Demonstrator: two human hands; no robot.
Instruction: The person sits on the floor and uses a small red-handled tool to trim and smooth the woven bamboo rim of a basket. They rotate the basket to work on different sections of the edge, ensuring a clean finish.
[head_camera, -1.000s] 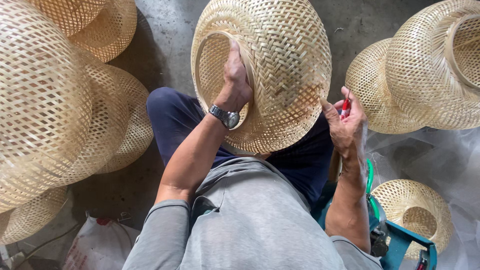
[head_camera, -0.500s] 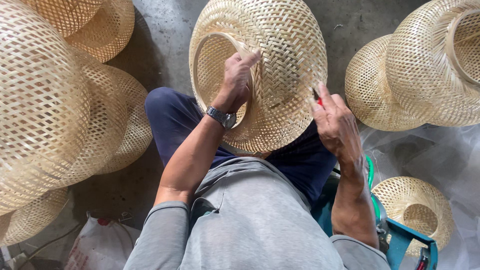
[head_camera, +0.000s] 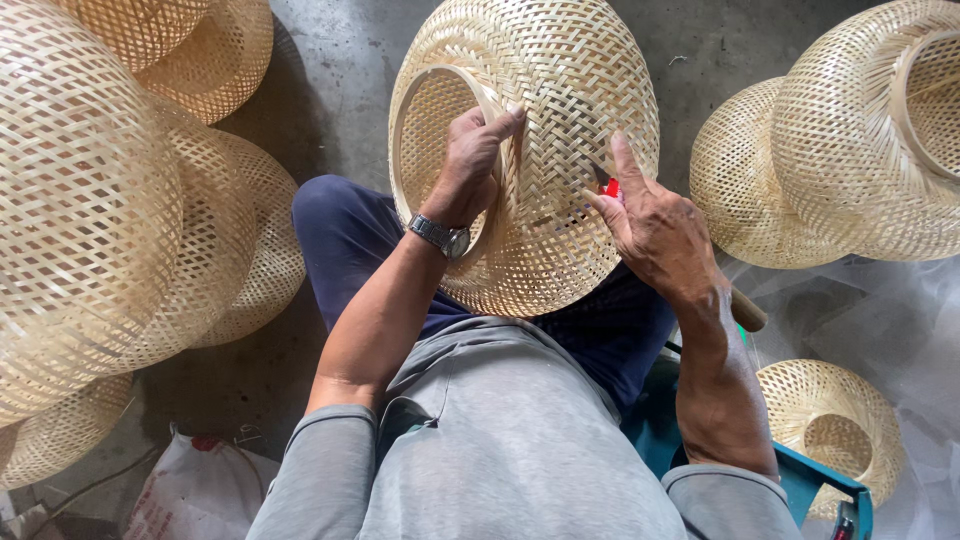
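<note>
1. Lowest in the frame, the person's grey shirt (head_camera: 500, 440) and dark blue trousers (head_camera: 350, 240) fill the bottom centre. At lower right a small woven shade (head_camera: 830, 430) sits by a teal stool edge (head_camera: 800, 475), on clear plastic sheet (head_camera: 900, 330).

2. At centre, the woven bamboo shade (head_camera: 545, 150) rests on the lap, tilted so its round opening faces upper left.

3. The left hand (head_camera: 470, 165), a metal wristwatch (head_camera: 440, 236) below it, is closed over the opening's rim hoop: thumb laid along the outside weave, fingers curled inside. That hoop looks like the stiffest part and the sound place to take hold.

4. The right hand (head_camera: 660, 225), centre right, is closed narrowly around a small red-handled tool (head_camera: 608, 186), its tip touching the weave, forefinger stretched along it. Whether it is a blade or snips cannot be told.

5. By its open lattice of thin strips, the shade is likely very light, springy rather than rigid, and dry enough not to slip. Squeezing the wall could kink or crack a strip, and the cut ends may be sharp.

6. Farther off, stacked shades (head_camera: 120, 200) crowd the left edge and two large shades (head_camera: 850, 150) lie at upper right, on grey concrete floor (head_camera: 330, 90).
</note>
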